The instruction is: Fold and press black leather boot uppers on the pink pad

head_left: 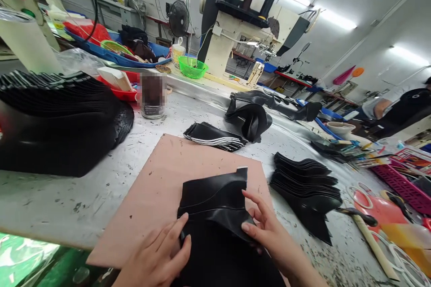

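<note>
A black leather-like panel [215,193] with a stitched seam and a pale tab at its top corner lies over a pink board [141,197]. My left hand [158,249] grips its left edge between thumb and fingers. On the other side, my right hand [264,224] pinches the right edge, where the lower part folds. The panel's dark lower part runs down toward me, and part of it is hidden behind my hands. Just past the board's far edge sits a small stack of black strips with white edges [215,136].
A big pile of black panels [63,130] stands left, another stack [306,188] right. Curved black pieces [249,114] lie in front of a sewing machine [218,45]. A glass jar [153,110], a hammer [373,242] and a purple basket [404,186] surround the worktable. Another person sits far right.
</note>
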The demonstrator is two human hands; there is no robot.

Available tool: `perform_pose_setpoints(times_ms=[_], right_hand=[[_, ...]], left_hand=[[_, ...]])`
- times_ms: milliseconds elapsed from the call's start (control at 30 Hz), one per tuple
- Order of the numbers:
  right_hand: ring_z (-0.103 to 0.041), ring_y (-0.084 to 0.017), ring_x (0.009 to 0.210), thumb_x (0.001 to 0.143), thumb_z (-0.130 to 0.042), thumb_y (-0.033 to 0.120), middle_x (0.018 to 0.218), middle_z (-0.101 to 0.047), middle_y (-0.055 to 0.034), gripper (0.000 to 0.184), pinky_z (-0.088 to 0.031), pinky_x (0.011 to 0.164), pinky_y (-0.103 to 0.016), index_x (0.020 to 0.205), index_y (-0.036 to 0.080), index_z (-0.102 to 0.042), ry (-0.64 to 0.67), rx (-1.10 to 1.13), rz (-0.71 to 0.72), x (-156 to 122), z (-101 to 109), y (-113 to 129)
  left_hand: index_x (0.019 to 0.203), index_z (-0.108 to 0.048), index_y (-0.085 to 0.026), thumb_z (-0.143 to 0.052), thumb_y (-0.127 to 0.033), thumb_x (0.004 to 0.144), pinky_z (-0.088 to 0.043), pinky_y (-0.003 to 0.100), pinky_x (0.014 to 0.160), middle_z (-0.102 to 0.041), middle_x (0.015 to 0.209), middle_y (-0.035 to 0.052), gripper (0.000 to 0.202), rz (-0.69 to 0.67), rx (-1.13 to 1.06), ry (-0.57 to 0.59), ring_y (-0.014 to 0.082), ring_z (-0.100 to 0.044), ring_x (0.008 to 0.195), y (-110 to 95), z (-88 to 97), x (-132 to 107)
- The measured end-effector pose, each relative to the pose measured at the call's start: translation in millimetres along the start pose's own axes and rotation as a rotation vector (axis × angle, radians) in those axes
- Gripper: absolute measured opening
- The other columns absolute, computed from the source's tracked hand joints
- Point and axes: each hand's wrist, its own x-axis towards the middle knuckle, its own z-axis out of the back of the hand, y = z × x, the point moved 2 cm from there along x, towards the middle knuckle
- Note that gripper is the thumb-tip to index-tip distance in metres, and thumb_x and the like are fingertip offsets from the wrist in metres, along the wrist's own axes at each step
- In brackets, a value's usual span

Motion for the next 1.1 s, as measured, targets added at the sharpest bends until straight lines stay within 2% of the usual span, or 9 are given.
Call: perform_pose_setpoints(times_ms=[100, 200, 300, 467, 633, 767, 900, 1000, 1100], right_hand=[[-0.05, -0.011, 0.058, 0.063, -0.072, 0.048, 0.091, -0.056, -0.0012, 0.064, -0.034, 0.042, -0.02, 0.121, 0.028, -0.054, -0.027, 0.046, 0.041, 3, -1, -11], [-0.058, -0.021, 0.088, 0.061, -0.074, 0.04, 0.104, -0.061, -0.0056, 0.05, -0.048, 0.067, -0.029, 0.108, 0.024, -0.065, -0.035, -0.036, 0.118, 7, 4, -11], [-0.056, -0.026, 0.103, 0.064, -0.072, 0.037, 0.109, -0.064, -0.0068, 0.048, -0.047, 0.083, -0.037, 0.11, 0.024, -0.065, -0.001, -0.06, 0.134, 10, 6, -5], [-0.062, -0.023, 0.085, 0.065, -0.069, 0.036, 0.099, -0.068, -0.0056, 0.048, -0.049, 0.075, -0.037, 0.111, 0.023, -0.064, 0.041, -0.054, 0.123, 15, 5, 5], [-0.061, -0.022, 0.08, 0.067, -0.061, 0.027, 0.09, -0.069, -0.0042, 0.041, -0.049, 0.068, -0.035, 0.108, 0.022, -0.065, 0.015, -0.199, 0.158, 21, 7, 8], [-0.06, -0.023, 0.088, 0.066, -0.058, 0.019, 0.103, -0.067, -0.007, 0.041, -0.048, 0.076, -0.038, 0.106, 0.019, -0.065, -0.027, -0.241, 0.169, 23, 5, 7], [-0.057, -0.021, 0.095, 0.066, -0.058, 0.014, 0.102, -0.066, -0.0047, 0.036, -0.042, 0.087, -0.038, 0.101, 0.02, -0.065, -0.072, -0.269, 0.206, 22, 4, 9], [-0.056, -0.017, 0.075, 0.064, -0.063, 0.014, 0.08, -0.063, -0.0002, 0.026, -0.044, 0.071, -0.032, 0.09, 0.019, -0.063, -0.105, -0.271, 0.186, 20, 11, 8], [-0.05, -0.012, 0.056, 0.065, -0.062, 0.014, 0.062, -0.053, 0.0057, 0.013, -0.04, 0.055, -0.025, 0.075, 0.019, -0.057, -0.077, -0.24, 0.135, 16, 23, 3]], left_hand=[[0.114, -0.056, -0.027, -0.068, -0.047, 0.067, -0.04, 0.03, 0.091, -0.046, 0.14, 0.0082, 0.053, 0.009, -0.012, 0.03, 0.0218, -0.053, 0.114, -1, 1.8, 3], [0.112, -0.057, -0.026, -0.063, -0.048, 0.07, -0.037, 0.03, 0.093, -0.049, 0.139, 0.0055, 0.048, 0.0, -0.004, 0.027, 0.0212, -0.053, 0.114, -2, -0.5, 5], [0.115, -0.057, -0.023, -0.055, -0.052, 0.078, -0.035, 0.032, 0.092, -0.055, 0.133, 0.0077, 0.047, -0.063, 0.051, -0.02, 0.0222, -0.055, 0.111, -3, -6.4, 7], [0.13, -0.049, -0.016, -0.041, -0.066, 0.083, -0.039, 0.038, 0.083, -0.064, 0.12, 0.0112, 0.069, -0.076, 0.119, 0.037, 0.026, -0.061, 0.097, -5, -14.7, 17], [0.121, -0.059, -0.013, -0.059, -0.067, 0.071, -0.045, 0.042, 0.073, -0.064, 0.119, 0.0155, 0.073, -0.142, 0.196, 0.134, 0.0309, -0.062, 0.086, -11, -8.9, 34], [0.121, -0.059, -0.015, -0.069, -0.069, 0.058, -0.048, 0.047, 0.068, -0.065, 0.115, 0.0192, 0.084, -0.148, 0.225, 0.208, 0.0335, -0.063, 0.08, -18, -5.9, 49], [0.125, -0.056, -0.018, -0.06, -0.072, 0.064, -0.048, 0.048, 0.079, -0.066, 0.113, 0.018, 0.081, -0.104, 0.139, 0.236, 0.0328, -0.062, 0.093, -27, -13.6, 58], [0.125, -0.055, -0.011, -0.059, -0.072, 0.066, -0.045, 0.044, 0.091, -0.06, 0.123, 0.0194, 0.085, -0.128, 0.055, 0.282, 0.0322, -0.056, 0.109, -34, -23.3, 60], [0.13, -0.05, -0.01, -0.063, -0.073, 0.06, -0.047, 0.047, 0.088, -0.058, 0.124, 0.0228, 0.095, -0.143, 0.058, 0.321, 0.0351, -0.058, 0.106, -38, -28.4, 62]])
